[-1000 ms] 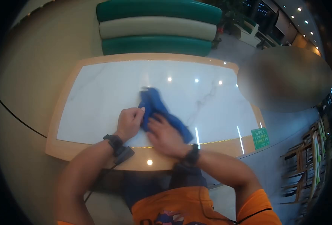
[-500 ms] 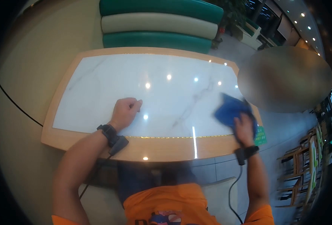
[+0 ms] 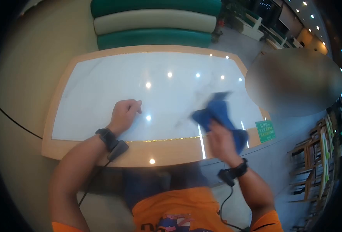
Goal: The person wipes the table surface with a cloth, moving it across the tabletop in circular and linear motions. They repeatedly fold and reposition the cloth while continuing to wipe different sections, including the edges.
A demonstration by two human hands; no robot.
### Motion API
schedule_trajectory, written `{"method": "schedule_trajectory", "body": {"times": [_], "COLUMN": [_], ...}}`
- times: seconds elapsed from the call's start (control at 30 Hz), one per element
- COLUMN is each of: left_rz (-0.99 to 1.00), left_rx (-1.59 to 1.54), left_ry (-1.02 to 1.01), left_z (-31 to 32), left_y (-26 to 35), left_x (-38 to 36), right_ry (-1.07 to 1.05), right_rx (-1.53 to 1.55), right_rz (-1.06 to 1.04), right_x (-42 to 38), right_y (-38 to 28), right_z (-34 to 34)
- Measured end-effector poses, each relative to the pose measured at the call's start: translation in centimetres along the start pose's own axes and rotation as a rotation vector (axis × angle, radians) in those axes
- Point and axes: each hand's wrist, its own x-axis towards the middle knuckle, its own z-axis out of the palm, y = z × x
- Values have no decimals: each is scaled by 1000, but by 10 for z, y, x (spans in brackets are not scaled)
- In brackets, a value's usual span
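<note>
A blue cloth (image 3: 219,110) lies bunched on the right part of the white marbled tabletop (image 3: 113,77), slightly blurred. My right hand (image 3: 222,143) is on the cloth with its fingers closed on it, near the table's front edge. To the left, my left hand (image 3: 124,116) rests on the tabletop as a loose fist, with nothing seen in it. Each wrist wears a black strap with a small device and a cable.
A green and cream padded bench (image 3: 155,23) stands behind the table. At the table's right corner is a green sign (image 3: 265,131). A blurred oval covers the area at the upper right. Wooden chairs (image 3: 303,170) stand at the far right.
My right hand has moved left with the blue cloth, away from the right corner, so the green sign shows more fully. My left hand stays in nearly the same place; the view has shifted slightly.
</note>
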Motion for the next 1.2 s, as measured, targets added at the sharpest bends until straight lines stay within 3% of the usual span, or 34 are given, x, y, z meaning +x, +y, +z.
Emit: {"method": "schedule_trajectory", "body": {"times": [0.1,0.17,0.27,0.37,0.47,0.5,0.53,0.6,0.73,0.83,0.93,1.03,1.2], "left_rz": [-80,-75,-167,-119,-69,-57,-18,-5,-99,-110,-88,-67,31], "left_rx": [-154,-198,-223,-257,-272,-270,-235,-50,27,30,37,21,47], "left_ry": [-60,-51,-31,-51,-46,-35,-28,-26,-22,-45,-34,-33,-18], "left_z": [-3,-4,-8,-8,-4,-2,-2,2,3,0,3,2,3], "left_y": [1,1,8,0,-7,-11,-13,-5,9,7,6,4,2], "left_x": [0,1,4,4,2,0,1,-1,-6,-4,-4,-4,-4], "right_ry": [-157,-112,-218,-197,-62,-143,-5,28,193,117,183,124,63], "right_rx": [-61,-117,-42,-43,-44,-22,-64,-74,-472,-725,-346,-416,-458], "right_rz": [-129,-382,-405,-394,-296,-187,-158,28,312,651,726,730,525], "right_x": [7,9,11,13,0,-6,-6,-14,-58,-85,-90,-86,-103], "right_y": [-86,-127,-174,-175,-138,-116,-94,-38,125,206,243,247,240], "right_z": [43,71,98,103,83,65,40,-3,-80,-132,-156,-162,-162]}}
